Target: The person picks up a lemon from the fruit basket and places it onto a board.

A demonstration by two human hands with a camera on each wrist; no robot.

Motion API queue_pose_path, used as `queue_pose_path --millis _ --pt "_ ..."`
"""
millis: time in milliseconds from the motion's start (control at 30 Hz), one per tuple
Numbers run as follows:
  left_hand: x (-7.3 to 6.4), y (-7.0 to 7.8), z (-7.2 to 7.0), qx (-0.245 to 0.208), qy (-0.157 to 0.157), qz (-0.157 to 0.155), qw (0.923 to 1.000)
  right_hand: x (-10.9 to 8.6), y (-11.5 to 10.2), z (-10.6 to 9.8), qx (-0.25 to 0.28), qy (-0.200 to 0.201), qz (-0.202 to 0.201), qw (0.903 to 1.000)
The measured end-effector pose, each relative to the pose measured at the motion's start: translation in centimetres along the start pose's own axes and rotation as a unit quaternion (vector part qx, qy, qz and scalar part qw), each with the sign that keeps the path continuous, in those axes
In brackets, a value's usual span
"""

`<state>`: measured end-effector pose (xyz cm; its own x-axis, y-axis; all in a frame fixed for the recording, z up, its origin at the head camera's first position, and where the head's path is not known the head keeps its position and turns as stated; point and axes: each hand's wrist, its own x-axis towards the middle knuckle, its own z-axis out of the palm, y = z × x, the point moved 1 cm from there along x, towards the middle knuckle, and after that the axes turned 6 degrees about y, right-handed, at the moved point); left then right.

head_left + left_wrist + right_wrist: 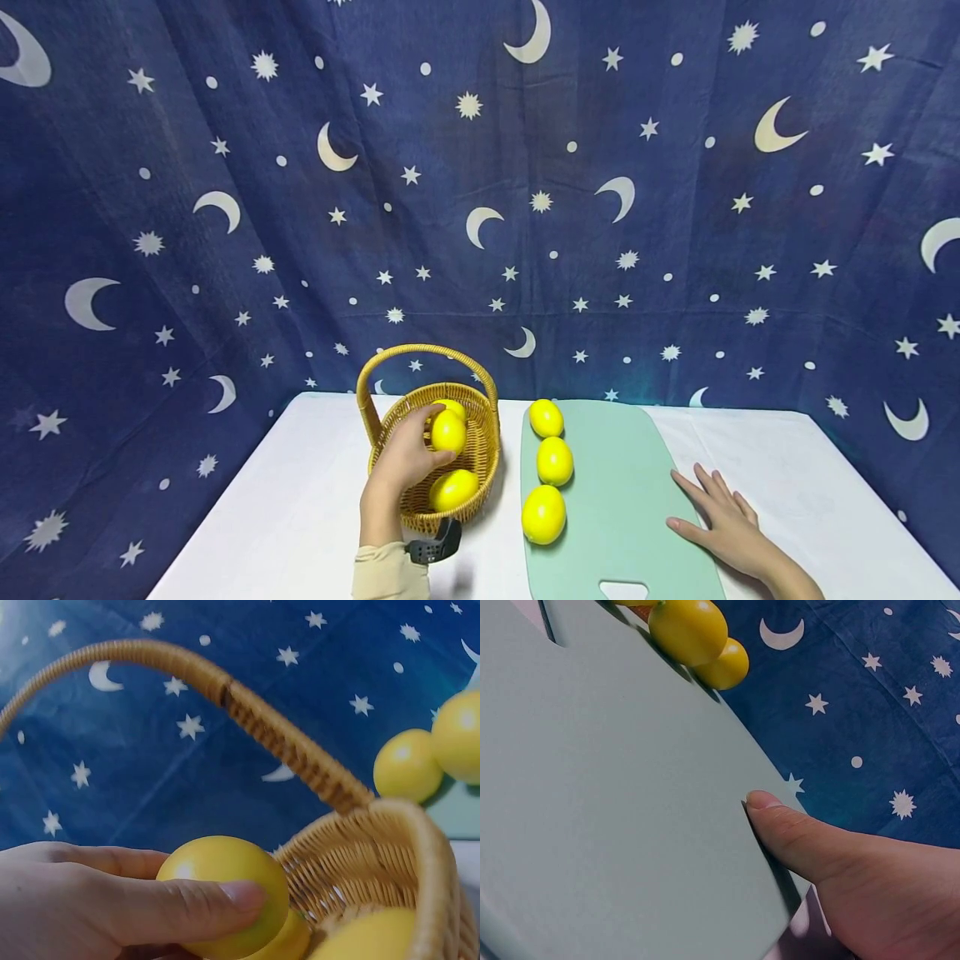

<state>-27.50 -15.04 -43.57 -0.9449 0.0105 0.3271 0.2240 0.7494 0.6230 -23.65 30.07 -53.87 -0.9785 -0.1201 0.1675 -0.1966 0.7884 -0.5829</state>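
Note:
My left hand (408, 450) reaches into a wicker basket (491, 433) and grips a yellow lemon (448, 432), thumb on its near side in the left wrist view. Another lemon (453, 407) shows behind the held one, and a further lemon (454, 490) lies at the basket's near side. To the right, a column of lemons (555, 461) stands along the left edge of a pale green cutting board (622, 500). My right hand (723, 525) lies with fingers spread at the board's right edge, its thumb (780, 829) over that edge.
The basket's tall arched handle (427, 348) rises over its opening. A white table (285, 500) bears everything, and a dark blue curtain (420, 250) with moons and stars hangs behind it. The board has a cut-out (624, 591) at its near end.

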Motion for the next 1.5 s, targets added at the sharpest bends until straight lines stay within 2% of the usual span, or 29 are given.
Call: queue_pose_path --millis 300,500,633,1000,1267,1500 --pt "-0.4 2.7 -1.1 0.001 -0.016 0.029 0.9995 0.0 0.0 0.0 0.0 -0.003 0.006 1.0" --pt "-0.6 4.4 -1.3 -0.018 -0.047 0.051 0.9975 0.0 0.0 0.1 -0.002 0.002 0.004 1.0" --pt "-0.6 5.0 -1.2 -0.009 -0.058 0.065 0.9961 -0.1 0.0 0.1 0.003 0.004 0.0 1.0" --pt "-1.1 6.3 -1.9 -0.016 -0.08 0.061 0.9948 -0.1 0.0 0.1 -0.002 0.005 0.002 1.0" --pt "-1.3 7.8 -1.8 -0.017 -0.096 0.095 0.9907 0.0 0.0 0.1 -0.005 0.007 0.0 1.0" --pt "-1.2 8.8 -1.0 -0.028 -0.12 0.121 0.985 0.0 -0.1 0.0 -0.009 0.007 -0.001 0.9999"
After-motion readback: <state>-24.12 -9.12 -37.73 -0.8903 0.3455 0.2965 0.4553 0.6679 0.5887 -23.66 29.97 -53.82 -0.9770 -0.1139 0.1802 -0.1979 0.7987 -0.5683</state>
